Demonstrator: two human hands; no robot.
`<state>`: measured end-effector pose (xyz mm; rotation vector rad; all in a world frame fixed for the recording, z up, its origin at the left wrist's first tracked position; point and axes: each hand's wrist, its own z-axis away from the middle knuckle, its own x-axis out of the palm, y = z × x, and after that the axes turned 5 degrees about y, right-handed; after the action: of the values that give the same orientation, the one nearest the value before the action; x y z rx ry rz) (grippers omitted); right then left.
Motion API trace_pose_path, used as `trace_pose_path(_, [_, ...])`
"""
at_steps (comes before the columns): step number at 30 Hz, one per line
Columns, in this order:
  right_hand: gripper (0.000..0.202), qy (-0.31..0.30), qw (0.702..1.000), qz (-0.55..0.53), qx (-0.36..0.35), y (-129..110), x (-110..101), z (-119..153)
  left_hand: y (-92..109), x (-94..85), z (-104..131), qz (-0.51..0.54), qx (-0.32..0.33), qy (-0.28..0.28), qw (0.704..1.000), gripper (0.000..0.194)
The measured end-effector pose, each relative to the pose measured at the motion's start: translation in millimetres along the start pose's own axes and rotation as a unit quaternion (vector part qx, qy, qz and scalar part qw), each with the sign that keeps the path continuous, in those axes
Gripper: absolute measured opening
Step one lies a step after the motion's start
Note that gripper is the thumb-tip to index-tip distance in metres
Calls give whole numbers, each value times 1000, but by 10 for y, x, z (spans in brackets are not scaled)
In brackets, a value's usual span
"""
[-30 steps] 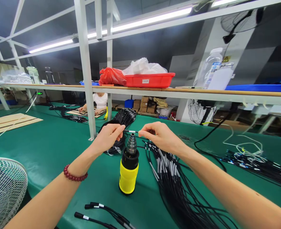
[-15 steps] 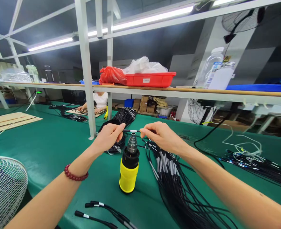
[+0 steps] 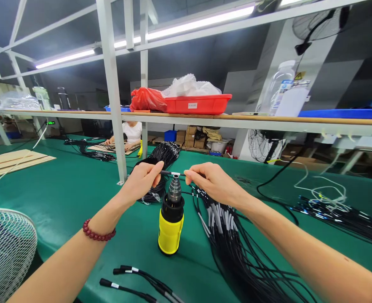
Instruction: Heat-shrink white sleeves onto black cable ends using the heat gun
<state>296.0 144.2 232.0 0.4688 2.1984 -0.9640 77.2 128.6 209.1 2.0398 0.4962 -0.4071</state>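
Stretched level between my two hands is a thin black cable (image 3: 166, 172) with a white sleeve on its middle. My left hand (image 3: 144, 180) pinches its left end, thumb on top. On the other side my right hand (image 3: 209, 180) closes its fingertips on the cable. Just below the white sleeve is the metal nozzle of a yellow and black heat gun (image 3: 170, 229), standing upright on the table. A large bundle of black cables (image 3: 233, 244) with grey sleeves lies under and beyond my right hand. Several finished-looking cable ends (image 3: 125, 277) with white labels lie at the front.
A white fan guard (image 3: 7, 252) stands at the left edge. Behind my left hand lies a coiled black cable bundle (image 3: 165, 153). A shelf post (image 3: 111, 92) rises from the green table (image 3: 78, 185); a red tray (image 3: 198, 104) sits above. Another person (image 3: 132, 132) works across the table.
Both hands keep hold of the cable over the nozzle, with only a very slight shift. The heat gun and the bundles stay where they were.
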Motion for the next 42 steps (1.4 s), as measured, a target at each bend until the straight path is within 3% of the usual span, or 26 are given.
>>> trace_pose_path(7, [30, 36, 997, -68, 10, 121, 81, -43, -44, 33, 2, 34, 42, 14, 998, 26])
trace_pose_path(12, [31, 43, 997, -66, 7, 101, 43, -18, -15, 31, 15, 6, 4, -7, 1000, 42])
trace_pose_path(15, [34, 23, 999, -43, 9, 67, 2, 6, 7, 21, 35, -3, 14, -6, 1000, 49])
trace_pose_path(18, [35, 0, 999, -37, 12, 74, -7, -2, 3, 26, 39, 17, 33, 2, 999, 39])
trace_pose_path(24, [27, 48, 998, -46, 14, 119, 14, -57, 1, 44, 6, 35, 45, 27, 998, 14])
trace_pose_path(31, [41, 1, 1000, -24, 20, 25, -25, -1, 20, 1, 3, -27, 28, 21, 999, 53])
trace_pose_path(35, [34, 22, 999, -37, 9, 2, 17, 4, 16, 6, 6, -12, 61, 33, 998, 37])
trace_pose_path(38, [30, 78, 996, -48, 19, 127, 6, -60, 25, -1, 3, 5, 74, 76, 994, 12])
trace_pose_path(42, [32, 176, 975, 47, 130, 685, -92, -125, -144, -76, 73, -11, 31, 107, 994, 17])
